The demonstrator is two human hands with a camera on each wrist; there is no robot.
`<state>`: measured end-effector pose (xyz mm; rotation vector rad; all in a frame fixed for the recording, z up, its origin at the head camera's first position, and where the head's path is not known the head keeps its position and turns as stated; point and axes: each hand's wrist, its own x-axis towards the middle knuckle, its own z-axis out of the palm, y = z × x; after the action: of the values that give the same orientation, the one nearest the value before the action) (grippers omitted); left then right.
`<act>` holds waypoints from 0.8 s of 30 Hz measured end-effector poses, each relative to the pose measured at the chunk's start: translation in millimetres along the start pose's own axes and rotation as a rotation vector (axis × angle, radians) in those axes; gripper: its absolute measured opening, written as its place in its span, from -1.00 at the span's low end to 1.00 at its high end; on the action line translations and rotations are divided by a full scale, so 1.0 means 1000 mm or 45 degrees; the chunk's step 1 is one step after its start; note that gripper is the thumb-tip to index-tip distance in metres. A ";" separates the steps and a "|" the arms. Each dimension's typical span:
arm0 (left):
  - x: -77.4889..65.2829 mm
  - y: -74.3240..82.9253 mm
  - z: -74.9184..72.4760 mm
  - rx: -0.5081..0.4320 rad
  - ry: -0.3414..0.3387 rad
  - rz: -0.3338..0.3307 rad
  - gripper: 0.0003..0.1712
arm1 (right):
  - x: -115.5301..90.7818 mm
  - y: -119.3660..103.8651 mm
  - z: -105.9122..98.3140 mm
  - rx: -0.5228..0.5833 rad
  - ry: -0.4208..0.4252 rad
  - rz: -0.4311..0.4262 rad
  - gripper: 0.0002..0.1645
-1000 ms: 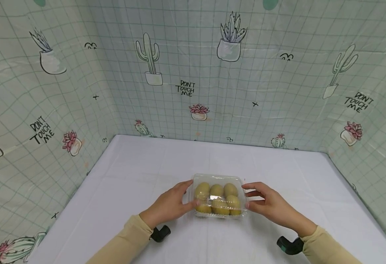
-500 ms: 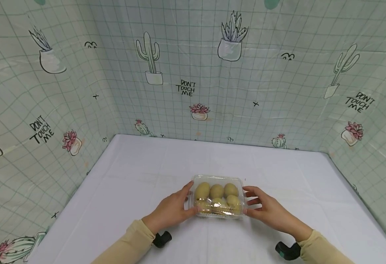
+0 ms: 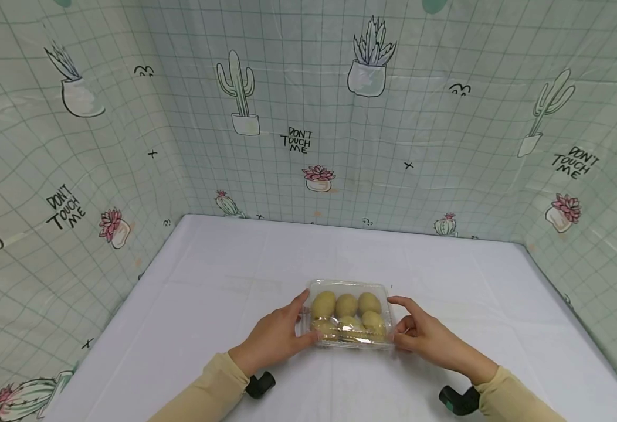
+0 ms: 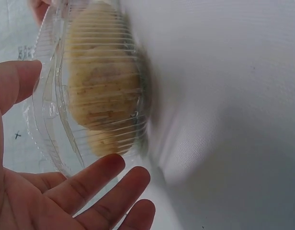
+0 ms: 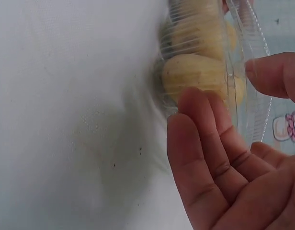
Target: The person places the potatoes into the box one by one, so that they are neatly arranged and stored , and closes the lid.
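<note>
On the white-covered table, a clear plastic clamshell box [image 3: 348,286] holds several yellowish oval fruits [image 3: 346,305] and has its lid down over them. My left hand [image 3: 273,335] grips its left end, thumb at the front corner and index finger at the back corner. In the left wrist view the thumb [image 4: 30,79] lies on the lid's rim, while the other fingers stretch beside the ribbed wall. At the right end, my right hand [image 3: 435,340] holds the box between thumb and index finger. The other right fingers [image 5: 198,115] bend in beside the lower wall.
White cloth [image 3: 245,252] covers the table around the box. A grid-patterned curtain [image 3: 308,88] with cactus drawings rises along the back and both sides. Black wrist devices [image 3: 261,384] stick out below both forearms, close over the table.
My right middle and ring fingers have curled in under the palm, and the index finger stays at the back corner. Both hands have shifted slightly; bright reflections on the lid have moved frontward.
</note>
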<state>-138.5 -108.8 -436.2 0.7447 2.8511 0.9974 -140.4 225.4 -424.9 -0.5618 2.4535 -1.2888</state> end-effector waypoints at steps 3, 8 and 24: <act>0.000 0.001 0.000 0.008 0.006 0.005 -0.01 | 0.001 0.000 0.000 0.082 -0.037 0.008 -0.13; 0.000 -0.001 0.002 0.015 0.003 -0.002 -0.01 | 0.002 0.003 0.001 0.215 -0.066 0.026 -0.08; 0.001 -0.004 0.003 -0.048 -0.042 -0.013 -0.01 | 0.003 0.008 0.004 0.356 -0.087 0.006 -0.06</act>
<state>-140.9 -109.7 -440.9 0.7354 2.7974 1.0251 -142.6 225.4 -433.5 -0.5162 2.1672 -1.5495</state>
